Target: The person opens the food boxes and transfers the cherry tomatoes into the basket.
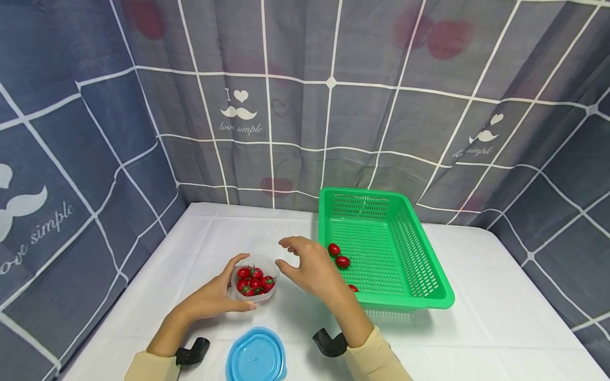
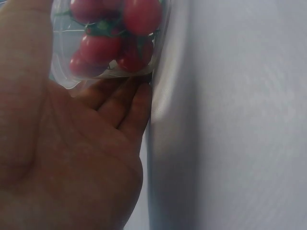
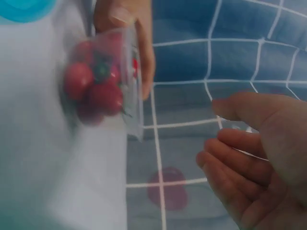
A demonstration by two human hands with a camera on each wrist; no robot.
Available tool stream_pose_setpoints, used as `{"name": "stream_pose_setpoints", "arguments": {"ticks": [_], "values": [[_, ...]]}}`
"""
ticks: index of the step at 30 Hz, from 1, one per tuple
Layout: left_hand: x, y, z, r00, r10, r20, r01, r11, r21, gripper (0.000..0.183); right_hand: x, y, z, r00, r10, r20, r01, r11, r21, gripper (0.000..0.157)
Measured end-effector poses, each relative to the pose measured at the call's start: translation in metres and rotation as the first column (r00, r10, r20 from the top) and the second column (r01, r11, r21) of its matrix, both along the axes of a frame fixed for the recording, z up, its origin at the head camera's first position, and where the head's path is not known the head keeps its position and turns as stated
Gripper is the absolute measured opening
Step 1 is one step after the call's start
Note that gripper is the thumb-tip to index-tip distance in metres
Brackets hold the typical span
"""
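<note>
My left hand (image 1: 214, 293) grips a small clear plastic container (image 1: 233, 290) from its left side, with fingers behind and thumb in front. Several cherry tomatoes (image 1: 255, 283) with green stems lie inside; the left wrist view shows these tomatoes (image 2: 100, 48) through the clear wall. My right hand (image 1: 312, 264) hovers between the container and a green basket (image 1: 431, 248), thumb and fingers apart with nothing between them. In the right wrist view, that hand (image 3: 254, 158) is separate from the container (image 3: 134, 91). Inside the basket, a few tomatoes (image 1: 342, 262) lie along its left side.
A blue lid (image 1: 256, 357) lies on the white-covered table (image 1: 495, 296), in front of the container. Grey and blue checked curtains (image 1: 295, 116) enclose the table at the back and both sides. Each wrist wears a black camera mount (image 1: 330, 343).
</note>
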State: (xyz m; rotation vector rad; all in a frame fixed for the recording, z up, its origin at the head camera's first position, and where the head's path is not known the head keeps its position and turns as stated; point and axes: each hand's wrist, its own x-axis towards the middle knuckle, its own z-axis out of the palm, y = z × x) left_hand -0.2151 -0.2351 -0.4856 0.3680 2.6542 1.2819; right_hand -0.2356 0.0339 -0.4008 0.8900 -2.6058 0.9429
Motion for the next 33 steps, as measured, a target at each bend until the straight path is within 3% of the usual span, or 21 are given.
{"name": "stream_pose_setpoints", "arguments": {"ticks": [8, 33], "values": [[0.001, 0.0, 0.001, 1.0, -0.009, -0.009, 0.009, 1.0, -0.007, 0.115, 0.007, -0.018, -0.009, 0.999, 0.043, 0.016, -0.045, 0.991, 0.128, 0.037], [0.002, -0.002, 0.001, 1.0, -0.023, 0.002, 0.023, 0.999, 0.024, 0.113, 0.011, -0.041, -0.037, 0.989, 0.141, 0.048, -0.148, 0.972, 0.183, 0.027]]}}
